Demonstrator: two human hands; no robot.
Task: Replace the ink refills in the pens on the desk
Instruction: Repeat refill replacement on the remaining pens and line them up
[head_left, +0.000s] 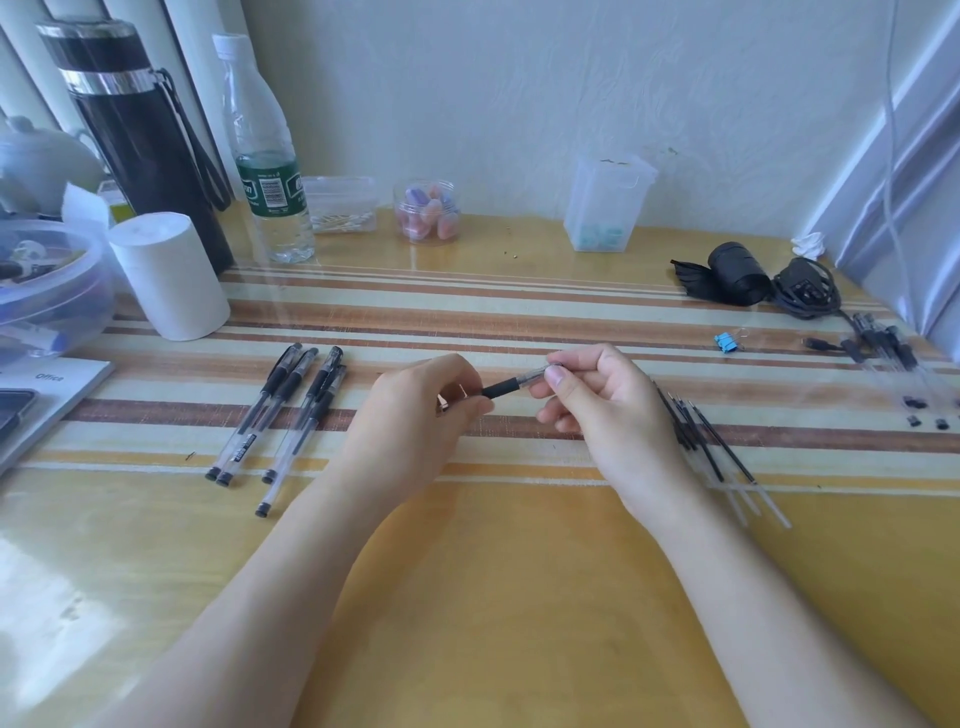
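A gel pen (511, 383) is held just above the tabletop (493, 571) between both hands. The left hand (415, 410) curls its fingers (457, 371) round the black grip end; the right hand (608, 405) pinches the clear barrel. If the halves come apart abruptly, its refill could drop among the loose refills (701, 441) beside the right wrist, mixing old with new.

Home desk against a wall, thermos (140, 130), water bottle (262, 150), teapot (44, 161), striped mat (519, 312)
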